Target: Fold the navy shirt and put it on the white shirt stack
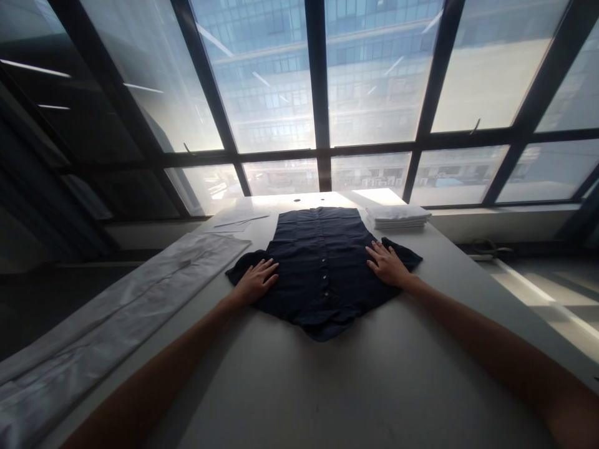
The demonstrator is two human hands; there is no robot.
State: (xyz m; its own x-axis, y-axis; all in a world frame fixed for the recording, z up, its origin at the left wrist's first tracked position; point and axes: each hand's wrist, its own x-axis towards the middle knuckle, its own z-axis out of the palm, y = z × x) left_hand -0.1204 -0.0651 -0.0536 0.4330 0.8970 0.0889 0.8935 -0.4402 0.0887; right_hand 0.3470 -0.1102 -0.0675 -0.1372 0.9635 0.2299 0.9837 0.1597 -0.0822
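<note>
Room: seemed an office or office-like workroom.
Windows: tall glass panes (491, 68) in thick black frames (318, 81) filled twelve o'clock.
Outlook: a large bluish glass-fronted building (262, 25) stood beyond.
Lights: slim white strip reflections (214, 40) shone in the glass at eleven.
Table: a smooth white tabletop (299, 380) had a small round dark hole (297, 200) towards twelve.
Curtain: long dark-blue cloth (32, 174) hung at nine.

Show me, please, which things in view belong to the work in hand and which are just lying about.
In hand:
- dark buttoned shirt
- left hand and right hand, resting on it
- white table beneath

Apparently lying about:
- papers
- white stack
- pale cloth
</note>
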